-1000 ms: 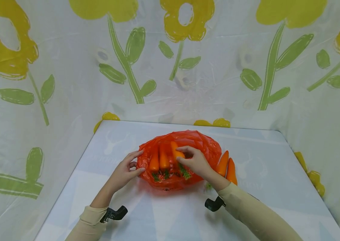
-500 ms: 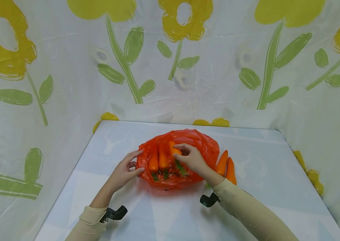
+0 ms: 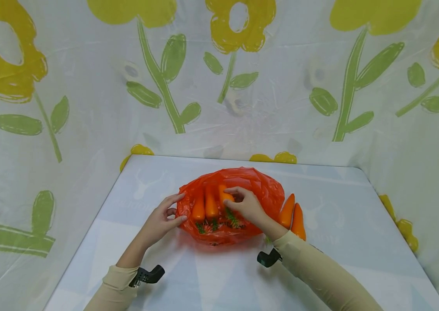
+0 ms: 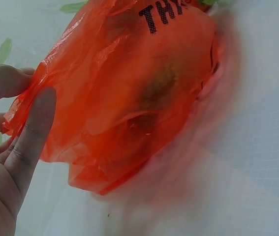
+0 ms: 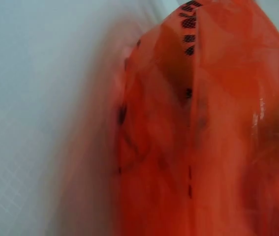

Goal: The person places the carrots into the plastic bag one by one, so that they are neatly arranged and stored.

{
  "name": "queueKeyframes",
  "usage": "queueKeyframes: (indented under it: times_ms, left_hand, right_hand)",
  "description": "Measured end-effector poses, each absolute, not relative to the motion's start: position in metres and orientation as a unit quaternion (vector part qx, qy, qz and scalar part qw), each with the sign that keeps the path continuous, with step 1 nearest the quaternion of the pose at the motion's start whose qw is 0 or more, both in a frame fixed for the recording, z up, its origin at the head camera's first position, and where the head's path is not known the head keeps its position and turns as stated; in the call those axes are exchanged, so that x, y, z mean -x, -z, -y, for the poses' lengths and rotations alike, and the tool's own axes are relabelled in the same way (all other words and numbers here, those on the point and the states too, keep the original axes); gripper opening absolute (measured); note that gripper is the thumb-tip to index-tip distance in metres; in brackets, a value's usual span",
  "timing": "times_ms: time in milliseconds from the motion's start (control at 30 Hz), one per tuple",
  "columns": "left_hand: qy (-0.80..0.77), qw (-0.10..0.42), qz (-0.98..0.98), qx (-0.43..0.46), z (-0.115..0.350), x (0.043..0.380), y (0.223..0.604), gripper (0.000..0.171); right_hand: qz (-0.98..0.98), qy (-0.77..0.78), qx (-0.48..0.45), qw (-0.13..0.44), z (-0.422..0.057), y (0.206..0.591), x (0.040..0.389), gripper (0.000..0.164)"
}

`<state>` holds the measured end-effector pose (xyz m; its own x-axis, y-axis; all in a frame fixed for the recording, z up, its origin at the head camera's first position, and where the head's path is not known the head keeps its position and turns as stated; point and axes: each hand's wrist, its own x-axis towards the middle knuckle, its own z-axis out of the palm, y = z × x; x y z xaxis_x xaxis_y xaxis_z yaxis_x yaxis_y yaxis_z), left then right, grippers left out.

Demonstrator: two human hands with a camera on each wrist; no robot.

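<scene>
An orange-red plastic bag [image 3: 260, 185] lies with its mouth spread. My left hand [image 3: 163, 216] pinches the bag's left edge; in the left wrist view the thumb [image 4: 38, 115] lies on the bag's near face with fingers behind the edge. Inside the bag, two carrots [image 3: 211, 205] with green tops lie side by side. To the right of them my right hand [image 3: 248, 206] pinches another carrot [image 3: 223, 193] between thumb and fingers, its leafy top hanging below. The right wrist view is filled by the printed bag [image 5: 237, 98]; the right hand does not show there.
Two loose carrots [image 3: 298, 222] lie on the table [image 3: 351, 242] just right of the bag, partly behind my right forearm. A flower-printed curtain [image 3: 274, 112] rises behind the table and along both sides.
My right hand has moved slightly left with the carrot, nearer to the two others in the bag. The left hand stays on the bag's edge.
</scene>
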<state>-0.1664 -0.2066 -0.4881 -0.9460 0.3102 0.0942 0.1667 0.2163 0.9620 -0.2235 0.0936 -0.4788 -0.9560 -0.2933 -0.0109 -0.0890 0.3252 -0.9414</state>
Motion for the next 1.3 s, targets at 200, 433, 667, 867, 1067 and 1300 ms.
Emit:
queueKeyframes:
  times_ms: [200, 433, 667, 867, 1067, 1300]
  left_hand:
    - [-0.61, 0.061, -0.775, -0.155, 0.206, 0.167, 0.488, 0.067]
    - [-0.608, 0.062, -0.777, -0.153, 0.205, 0.167, 0.488, 0.067]
    - [-0.608, 0.063, -0.777, -0.151, 0.205, 0.167, 0.487, 0.067]
    - [-0.608, 0.062, -0.777, -0.153, 0.205, 0.167, 0.488, 0.067]
    - [-0.607, 0.061, -0.778, -0.153, 0.205, 0.166, 0.488, 0.068]
    - [-0.606, 0.059, -0.778, -0.152, 0.205, 0.166, 0.487, 0.068]
  right_hand:
    - [-0.82, 0.554, 0.101, 0.105, -0.094, 0.49, 0.225, 0.033]
    - [-0.831, 0.534, 0.102, 0.118, -0.093, 0.5, 0.225, 0.033]
    - [-0.838, 0.517, 0.114, 0.134, -0.092, 0.506, 0.225, 0.034]
    - [-0.838, 0.513, 0.121, 0.143, -0.093, 0.507, 0.225, 0.036]
    - [-0.837, 0.511, 0.126, 0.153, -0.094, 0.508, 0.225, 0.037]
    - [-0.85, 0.486, 0.134, 0.156, -0.093, 0.51, 0.224, 0.037]
